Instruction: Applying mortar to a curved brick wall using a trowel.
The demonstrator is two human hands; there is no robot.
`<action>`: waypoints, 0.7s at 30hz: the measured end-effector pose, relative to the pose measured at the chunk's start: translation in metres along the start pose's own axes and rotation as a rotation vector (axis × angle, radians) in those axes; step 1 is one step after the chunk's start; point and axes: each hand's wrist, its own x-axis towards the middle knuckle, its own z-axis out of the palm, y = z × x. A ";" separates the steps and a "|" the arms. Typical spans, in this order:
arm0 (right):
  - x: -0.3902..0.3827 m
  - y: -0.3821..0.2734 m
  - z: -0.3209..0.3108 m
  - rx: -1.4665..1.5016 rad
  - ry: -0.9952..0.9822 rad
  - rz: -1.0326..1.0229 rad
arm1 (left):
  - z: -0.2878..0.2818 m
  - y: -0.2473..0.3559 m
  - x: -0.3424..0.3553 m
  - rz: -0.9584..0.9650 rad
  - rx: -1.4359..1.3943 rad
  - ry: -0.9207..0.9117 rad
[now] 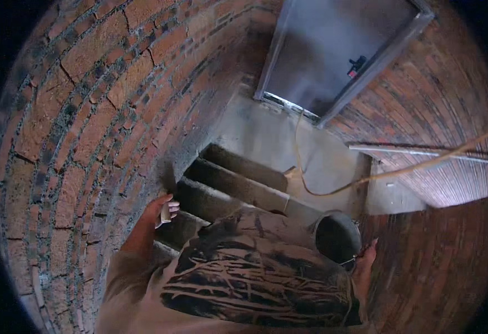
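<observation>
I look down a narrow concrete stairway point(230, 186) between brick walls. My left hand point(157, 212) is out in front at the left, close to the brick wall, with its fingers closed around a small pale object point(166, 214) that I cannot identify. My right hand point(365, 263) hangs low at the right and grips the wire handle of a dark round bucket point(337, 236). The bucket hangs upright beside my body, and its inside looks dark. My patterned shirt point(255, 273) hides the steps just below me.
A curved brick wall point(88, 122) runs close along the left and another brick wall point(444, 94) stands on the right. Below the steps lie a concrete landing point(260, 131) and a grey metal door point(333, 50). A tan hose point(366, 179) crosses from the landing to the right.
</observation>
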 end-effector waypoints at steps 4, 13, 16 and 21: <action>0.025 -0.028 0.100 -0.120 -0.175 -0.016 | 0.024 0.007 0.038 0.022 -0.060 -0.059; 0.083 0.002 0.333 -0.422 -0.633 -0.041 | 0.243 0.012 0.236 0.394 -0.327 -0.579; 0.144 -0.008 0.390 -0.558 -0.800 -0.096 | 0.358 0.003 0.307 0.340 -0.223 -0.632; 0.131 0.046 0.505 -0.700 -0.994 -0.194 | 0.389 0.020 0.354 0.530 -0.117 -0.633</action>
